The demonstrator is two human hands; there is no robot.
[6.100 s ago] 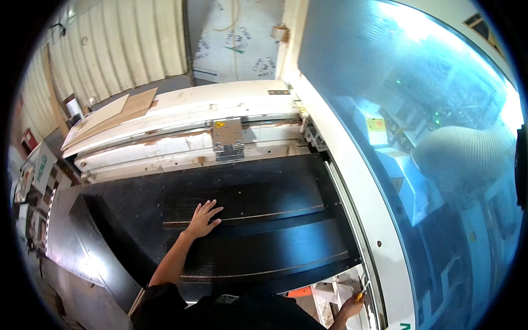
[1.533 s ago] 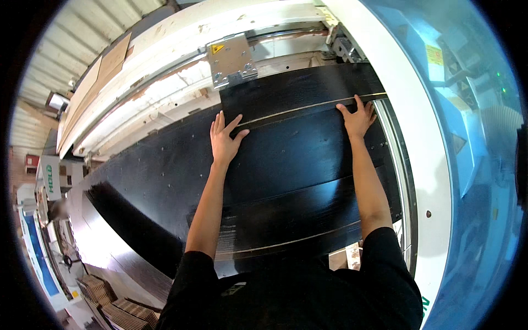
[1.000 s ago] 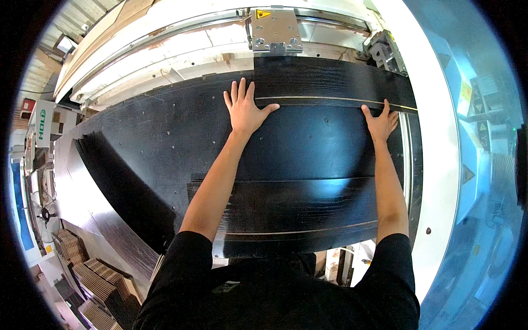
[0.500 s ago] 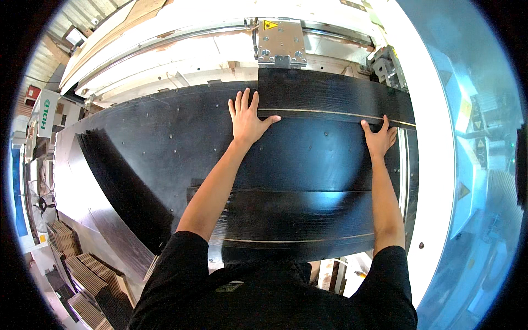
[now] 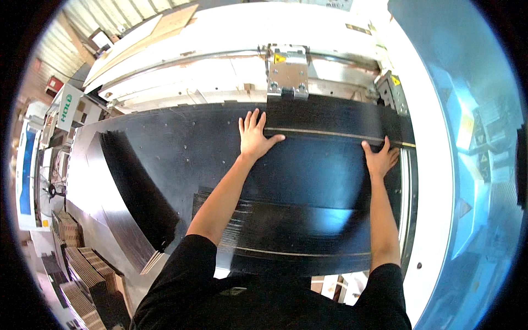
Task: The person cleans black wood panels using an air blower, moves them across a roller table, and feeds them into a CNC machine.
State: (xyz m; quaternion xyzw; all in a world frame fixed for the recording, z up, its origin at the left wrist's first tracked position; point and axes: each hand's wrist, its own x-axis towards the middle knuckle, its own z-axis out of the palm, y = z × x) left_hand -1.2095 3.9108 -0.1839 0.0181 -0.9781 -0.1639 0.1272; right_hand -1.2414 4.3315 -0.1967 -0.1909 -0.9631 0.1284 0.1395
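Here, one far board (image 5: 324, 116) and one near board (image 5: 302, 226) lie by opposite edges of the worktop (image 5: 201, 135). Left hand (image 5: 254, 142) and right hand (image 5: 380, 160) spread, touching the far board, gripping nothing.

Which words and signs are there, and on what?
Green lettering on a white box: I won't copy it.
Yellow triangle sign on a metal block.
Small lettering on a pale sheet: unreadable.
Yellow sticker on a bracket: too small.
Triangle sign seen through blue cover: too faint.

The right hand (image 5: 380, 160) hides a bit of the far long black board (image 5: 330, 116); the curved translucent blue cover (image 5: 432, 60) is cut off.
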